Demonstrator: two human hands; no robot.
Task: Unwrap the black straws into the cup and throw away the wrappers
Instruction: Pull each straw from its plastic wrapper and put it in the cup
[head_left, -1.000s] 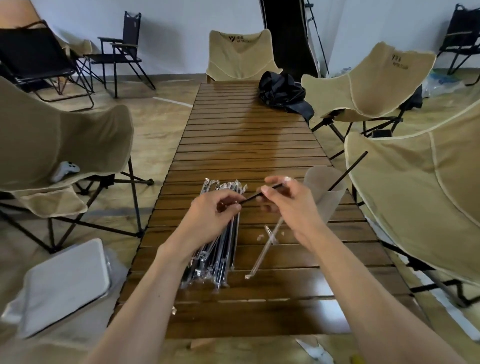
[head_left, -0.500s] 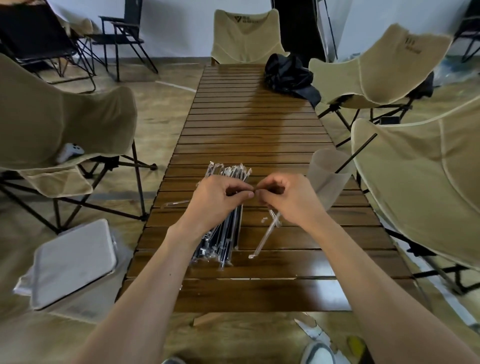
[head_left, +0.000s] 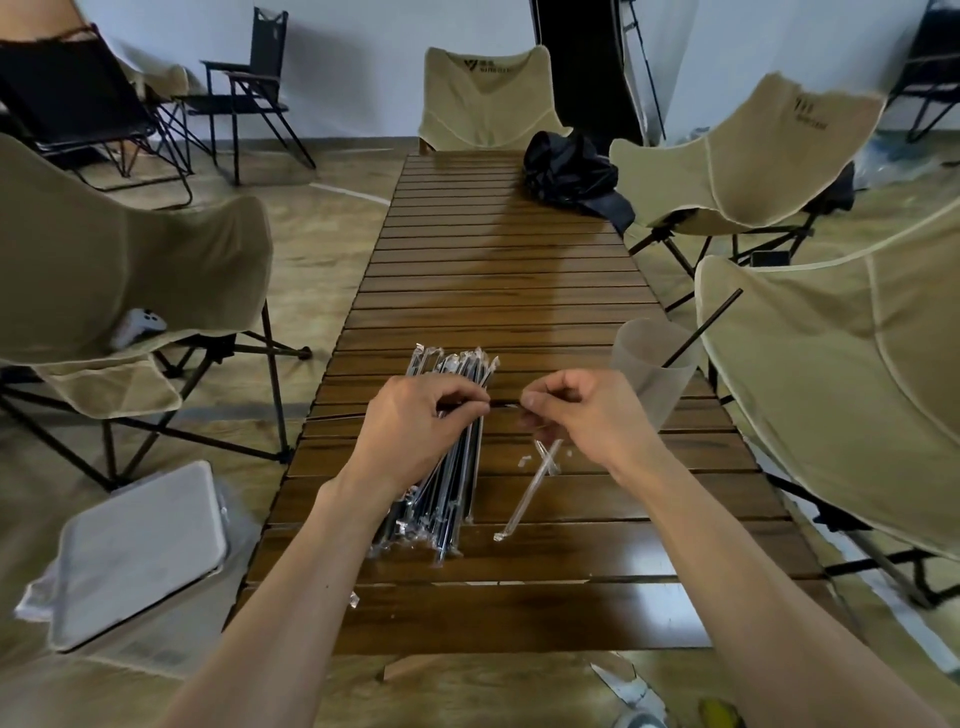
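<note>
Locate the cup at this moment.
In the head view the cup stands on the table near its right edge, just beyond the right hand, with one black straw leaning out of it.

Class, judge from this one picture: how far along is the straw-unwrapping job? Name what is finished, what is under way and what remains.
Done: one black straw stands in the cup; an empty wrapper lies on the table, not thrown away. Under way: the left hand and right hand pinch one straw between them. Left: the pile of wrapped straws.
</note>
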